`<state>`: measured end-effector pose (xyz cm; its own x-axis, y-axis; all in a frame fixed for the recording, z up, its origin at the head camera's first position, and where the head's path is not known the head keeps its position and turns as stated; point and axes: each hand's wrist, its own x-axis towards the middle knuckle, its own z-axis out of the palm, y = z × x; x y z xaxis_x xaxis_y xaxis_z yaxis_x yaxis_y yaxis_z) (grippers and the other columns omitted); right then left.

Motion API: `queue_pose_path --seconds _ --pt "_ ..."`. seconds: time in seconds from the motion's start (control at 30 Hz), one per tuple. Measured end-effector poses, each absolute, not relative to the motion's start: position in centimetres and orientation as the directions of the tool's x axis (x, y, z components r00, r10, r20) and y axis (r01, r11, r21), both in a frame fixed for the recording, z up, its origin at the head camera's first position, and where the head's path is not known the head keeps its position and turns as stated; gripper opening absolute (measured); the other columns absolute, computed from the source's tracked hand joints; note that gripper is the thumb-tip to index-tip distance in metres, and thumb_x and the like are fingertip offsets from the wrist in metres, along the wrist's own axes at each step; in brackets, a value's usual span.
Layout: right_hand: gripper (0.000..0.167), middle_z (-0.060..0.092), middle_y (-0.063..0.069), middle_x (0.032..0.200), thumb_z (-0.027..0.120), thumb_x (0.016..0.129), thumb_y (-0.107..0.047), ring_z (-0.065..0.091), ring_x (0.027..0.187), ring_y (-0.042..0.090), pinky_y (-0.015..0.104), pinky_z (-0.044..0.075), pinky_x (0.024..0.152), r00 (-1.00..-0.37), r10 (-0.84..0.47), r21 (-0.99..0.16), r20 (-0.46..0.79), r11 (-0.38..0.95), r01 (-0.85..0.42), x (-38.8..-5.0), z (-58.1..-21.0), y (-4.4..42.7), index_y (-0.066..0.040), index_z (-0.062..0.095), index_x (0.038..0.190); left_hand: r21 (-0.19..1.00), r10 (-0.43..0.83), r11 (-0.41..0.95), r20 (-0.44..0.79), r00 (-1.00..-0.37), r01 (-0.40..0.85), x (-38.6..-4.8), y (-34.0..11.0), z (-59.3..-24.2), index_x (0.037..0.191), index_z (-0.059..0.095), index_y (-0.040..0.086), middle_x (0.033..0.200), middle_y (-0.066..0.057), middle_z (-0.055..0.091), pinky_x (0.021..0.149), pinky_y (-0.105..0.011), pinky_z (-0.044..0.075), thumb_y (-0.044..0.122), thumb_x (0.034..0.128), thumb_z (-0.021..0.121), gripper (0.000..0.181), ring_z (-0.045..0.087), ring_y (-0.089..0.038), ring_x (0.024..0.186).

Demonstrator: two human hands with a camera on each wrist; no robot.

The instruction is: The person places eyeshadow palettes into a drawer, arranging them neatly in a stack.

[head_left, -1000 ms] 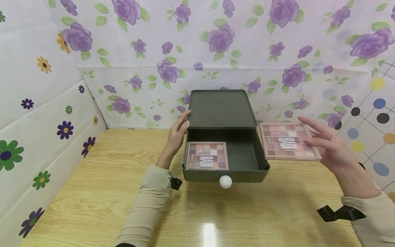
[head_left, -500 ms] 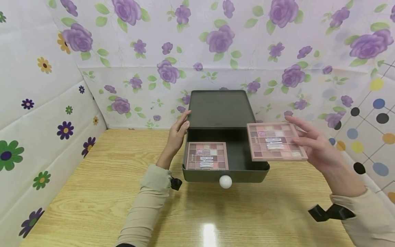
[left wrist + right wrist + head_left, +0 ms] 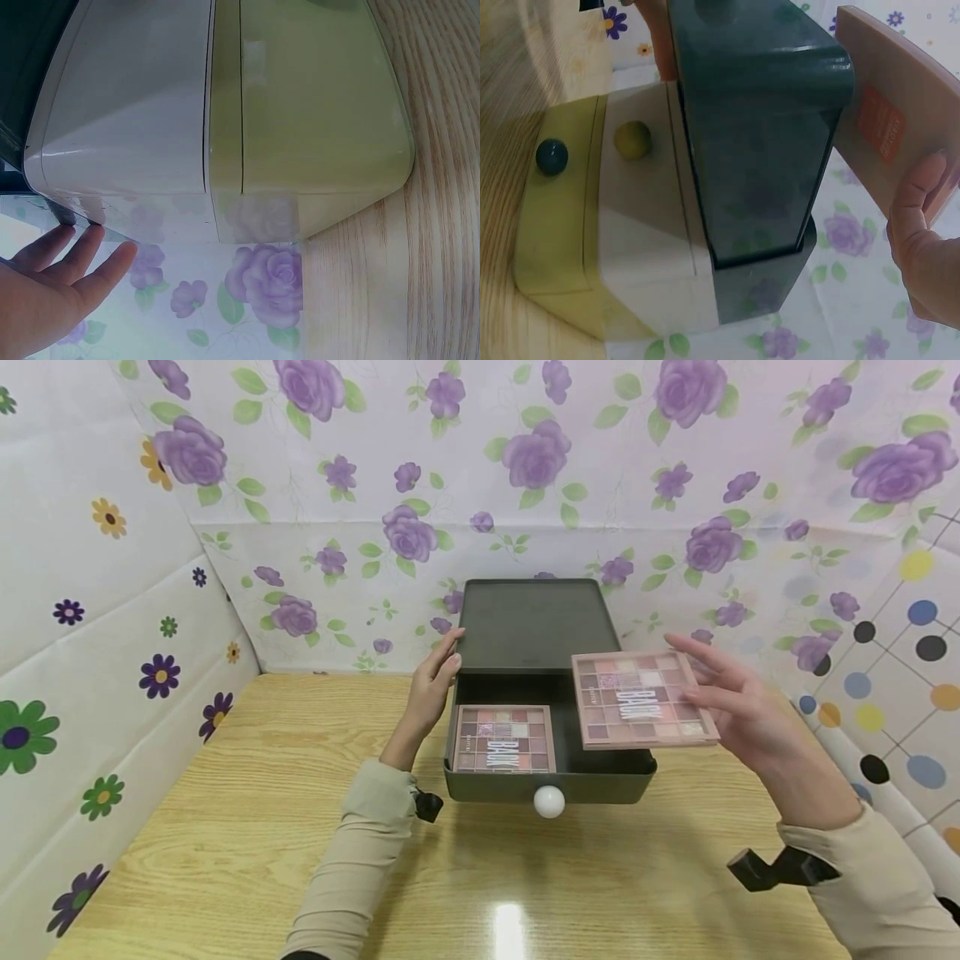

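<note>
A small chest of drawers has a dark green top [image 3: 536, 622], and its dark top drawer [image 3: 480, 788] is pulled out. In the left half of that drawer lies a pink eyeshadow palette [image 3: 502, 739] with a clear window. A second, matching palette [image 3: 641, 700] is tilted over the drawer's right half, above its rim. My right hand [image 3: 753, 718] pinches its right edge, with the thumb on the underside in the right wrist view. My left hand [image 3: 429, 693] touches the left side of the chest near the top, fingers fairly straight in the left wrist view.
Below the top drawer are a white drawer [image 3: 641, 202] with a yellowish knob and a yellow drawer [image 3: 562, 202] with a dark knob, both pushed in. The chest stands on a wooden table [image 3: 285, 827] against a flowered cloth [image 3: 360, 468].
My right hand has carried the second palette leftward from beside the chest to above the open drawer. The left hand and the palette in the drawer have stayed in place.
</note>
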<state>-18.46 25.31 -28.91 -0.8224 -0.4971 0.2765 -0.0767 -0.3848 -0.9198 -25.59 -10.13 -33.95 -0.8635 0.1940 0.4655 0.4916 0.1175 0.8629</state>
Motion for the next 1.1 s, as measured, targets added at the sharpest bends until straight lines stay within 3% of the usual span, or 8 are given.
queue_pose_path --seconds 0.3,1.1 --pt "0.056 0.056 0.015 0.113 0.037 0.089 0.013 0.062 0.091 0.023 0.03 0.052 0.07 -0.825 -0.474 -0.92 0.307 -0.371 -0.129 -18.4 -28.0 23.3 -0.013 0.041 0.138 0.865 0.191 0.108 0.466 -0.864 0.491 -25.7 -10.1 -34.0 0.139 0.035 0.0 0.146 -0.018 0.024 0.093 -0.053 0.036 0.016 0.0929 0.037 0.049 0.027 -0.032 0.132" --pt "0.054 0.054 0.013 0.116 0.045 0.088 0.008 0.059 0.097 0.022 0.032 0.051 0.075 -0.843 -0.476 -0.934 0.252 -0.346 -0.084 -17.8 -26.3 19.6 -0.015 0.042 0.137 0.869 0.193 0.104 0.46 -0.867 0.484 -25.7 -10.1 -34.1 0.139 0.034 0.001 0.147 -0.015 0.024 0.093 -0.052 0.036 0.016 0.0933 0.037 0.049 0.026 -0.03 0.133"
